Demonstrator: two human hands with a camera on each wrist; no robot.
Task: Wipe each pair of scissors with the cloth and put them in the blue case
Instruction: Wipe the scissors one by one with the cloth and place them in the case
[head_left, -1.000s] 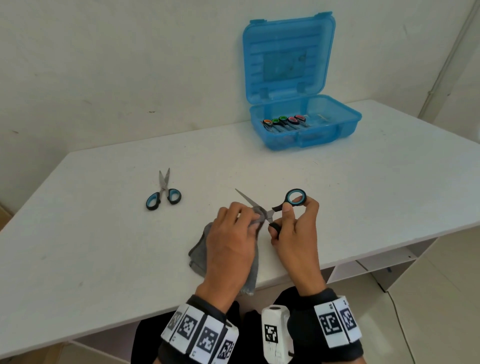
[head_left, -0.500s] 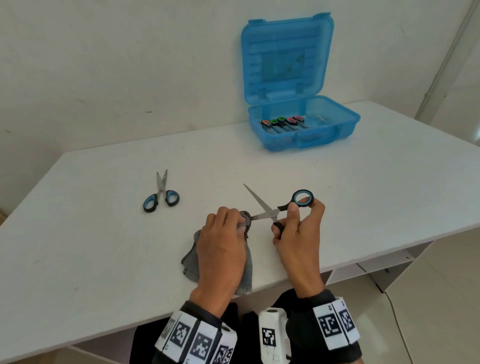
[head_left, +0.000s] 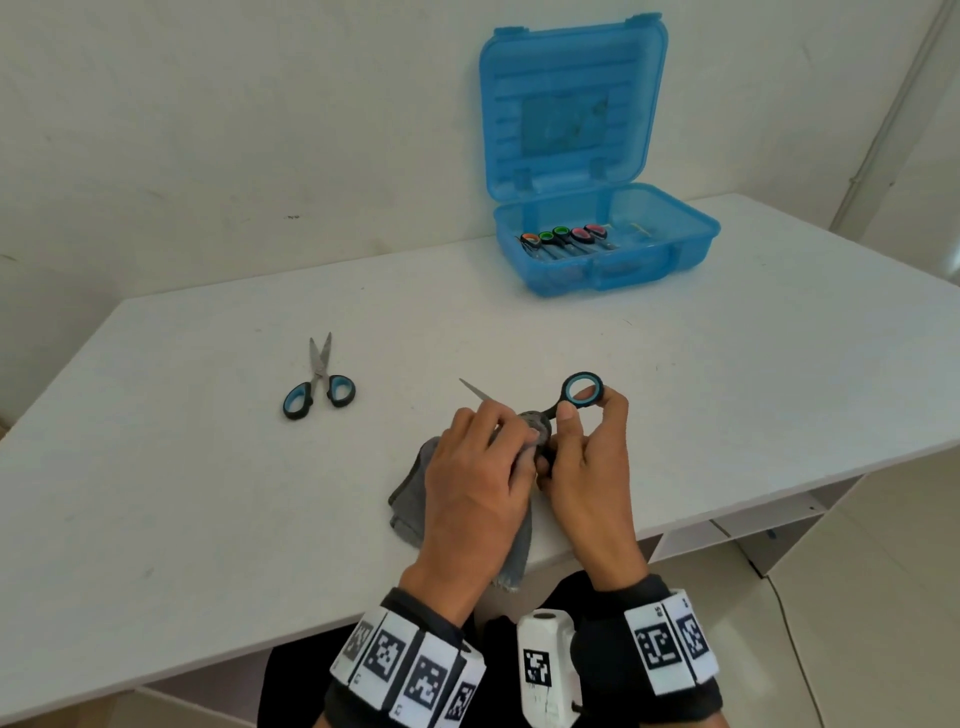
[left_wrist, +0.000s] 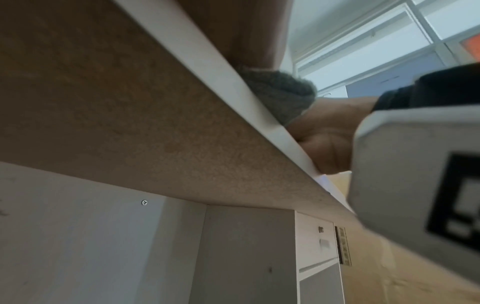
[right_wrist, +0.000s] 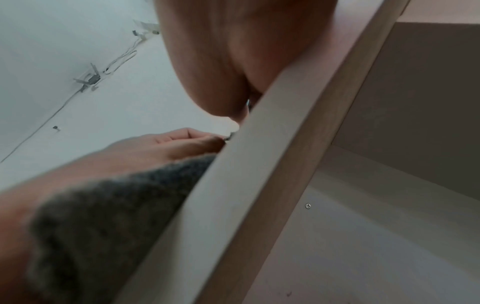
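In the head view my right hand (head_left: 582, 441) pinches a black-and-blue pair of scissors (head_left: 582, 391) by its handles, blades spread apart. One blade tip (head_left: 475, 389) pokes out past my left hand (head_left: 483, 467), which grips the grey cloth (head_left: 413, 506) bunched around the other blade near the pivot. A second black-and-blue pair of scissors (head_left: 319, 382) lies flat on the white table (head_left: 208, 493) to the left. The blue case (head_left: 602, 249) stands open at the back right with several scissors (head_left: 566, 240) inside. Both wrist views look up from below the table edge; the cloth (left_wrist: 280, 92) (right_wrist: 103, 216) hangs over it.
The table's front edge (head_left: 727, 514) runs just under both wrists, with shelving (head_left: 779, 530) beneath at the right. A white wall (head_left: 260, 130) rises behind the table. Bare tabletop lies between my hands and the case.
My left hand slid the cloth along the blade out toward the tip, then back to the pivot. The right hand kept hold of the handles, tilting the scissors slightly.
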